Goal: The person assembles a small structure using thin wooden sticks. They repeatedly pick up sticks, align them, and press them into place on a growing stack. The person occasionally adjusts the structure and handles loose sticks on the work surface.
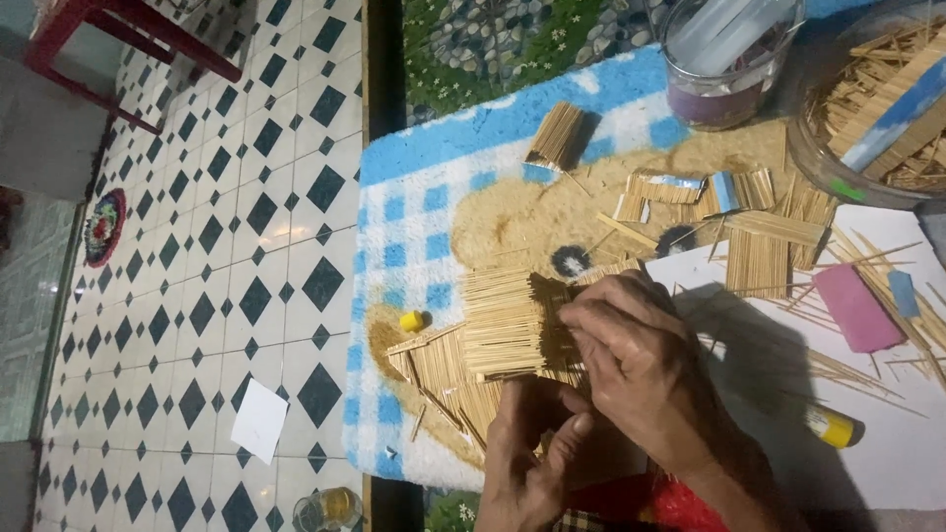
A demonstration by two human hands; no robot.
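1. Tiled floor (207, 246), white with black diamonds, fills the left side; a blue-and-white checked mat (414, 227) with a tan patch lies on it and carries the work.
2. Nearest: left hand (532, 458) at the bottom edge, fingers curled narrow, pinching the near edge of the stick model (493, 340), thumb pointing up at it.
3. Right hand (641, 355) lies on top of the model's right end, fingers half-closed and pressing on the sticks, palm down.
4. The model is a panel structure of thin wooden sticks glued side by side, sitting on the mat between both hands; a slanted stick panel juts out at its lower left.
5. Yellow cap (411, 320) lies on the mat just left of the model.
6. White sheet (887, 433) on the right carries a yellow glue stick (833, 426), a pink block (855, 307) and loose sticks.
7. Further out: flat stick panels (759, 246) and a small stick bundle (558, 135) on the mat.
8. Far edge: clear jar (724, 64) and a clear bowl (818, 148) full of sticks.
9. White paper scrap (259, 421) on the floor; red stool legs (108, 39) in the top left corner.
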